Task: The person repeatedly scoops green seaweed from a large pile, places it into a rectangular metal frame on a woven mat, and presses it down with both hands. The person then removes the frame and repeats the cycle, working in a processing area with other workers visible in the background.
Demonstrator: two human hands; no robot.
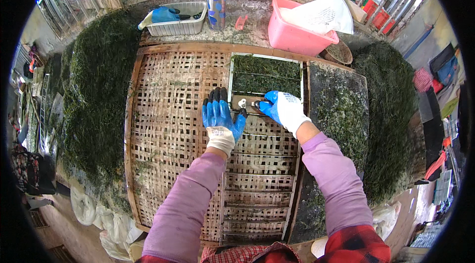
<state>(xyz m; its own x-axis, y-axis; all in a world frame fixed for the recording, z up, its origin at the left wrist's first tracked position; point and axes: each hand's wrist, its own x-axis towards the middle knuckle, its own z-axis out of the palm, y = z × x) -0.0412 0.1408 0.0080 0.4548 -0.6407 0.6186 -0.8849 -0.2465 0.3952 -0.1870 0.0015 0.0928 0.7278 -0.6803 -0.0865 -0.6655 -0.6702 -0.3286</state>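
Note:
A metal frame [292,196], divided by thin crossbars like a ladder, lies on a woven bamboo tray [167,114]. Shredded dark green leaf matter [265,70] fills its two far compartments. Just nearer than these lies a small wooden board [237,100] with a white fitting [242,103] on top. My right hand [284,109], in a blue-coated white glove, has its fingers closed at the fitting's right end; its grip is partly hidden. My left hand [220,118], gloved alike with black fingertips, lies flat along the frame's left side, thumb at the board's near edge.
Heaps of green leaf matter [96,96] flank the tray on the left and on the right [389,122]. A dark leaf-covered board [337,122] adjoins the frame. Behind stand a plastic basin [176,27] with a glove, a bottle [216,7] and a pink tub [297,36].

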